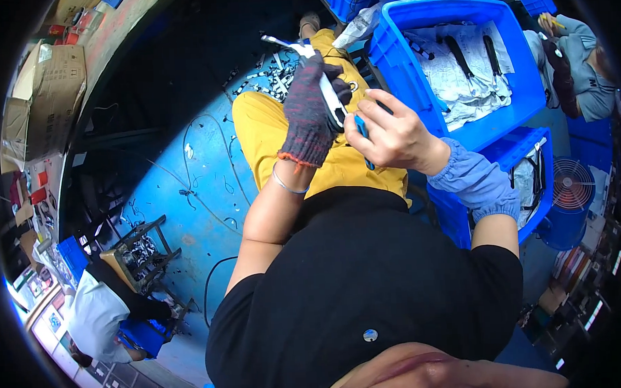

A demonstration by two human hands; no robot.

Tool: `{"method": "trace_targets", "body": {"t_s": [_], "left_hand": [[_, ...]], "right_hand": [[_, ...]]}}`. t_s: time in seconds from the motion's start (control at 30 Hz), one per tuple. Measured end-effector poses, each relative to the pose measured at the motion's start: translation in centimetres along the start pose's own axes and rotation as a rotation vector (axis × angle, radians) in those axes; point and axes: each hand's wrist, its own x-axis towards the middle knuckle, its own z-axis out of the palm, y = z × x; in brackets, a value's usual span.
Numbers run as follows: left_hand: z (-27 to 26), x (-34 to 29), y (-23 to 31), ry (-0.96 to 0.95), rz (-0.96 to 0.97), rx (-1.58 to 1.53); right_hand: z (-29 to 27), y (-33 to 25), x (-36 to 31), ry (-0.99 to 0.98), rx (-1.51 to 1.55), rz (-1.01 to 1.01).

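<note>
My left hand (306, 112), in a dark knitted glove with an orange cuff, is closed round a long, narrow white-and-black part (330, 96). The part slants from beyond the knuckles back toward my lap, and its far end sticks out past the glove. My bare right hand (396, 131), with a blue sleeve cover on the forearm, pinches a small blue-handled tool (361, 127) close beside the part's near end. The tool's tip is too small to make out, and I cannot tell whether it touches the part.
A blue bin (489, 123) at the right holds long black parts on white wrapping; another blue bin (544, 186) stands nearer. White and black scraps (272, 77) litter the floor beyond my knees. There is a fan (571, 185) at far right, a cardboard box (55, 100) at left, and people sit on both sides.
</note>
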Motion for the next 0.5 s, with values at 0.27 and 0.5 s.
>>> {"method": "trace_targets", "body": {"t_s": [0.27, 0.5], "left_hand": [[-2.1, -2.6, 0.0, -0.452, 0.409, 0.646], [-3.4, -3.9, 1.3, -0.270, -0.278, 0.262]], "right_hand": [[0.3, 4.1, 2.0, 0.185, 0.500, 0.391], [-2.7, 13.6, 2.1, 1.240, 1.041, 0.741]]}}
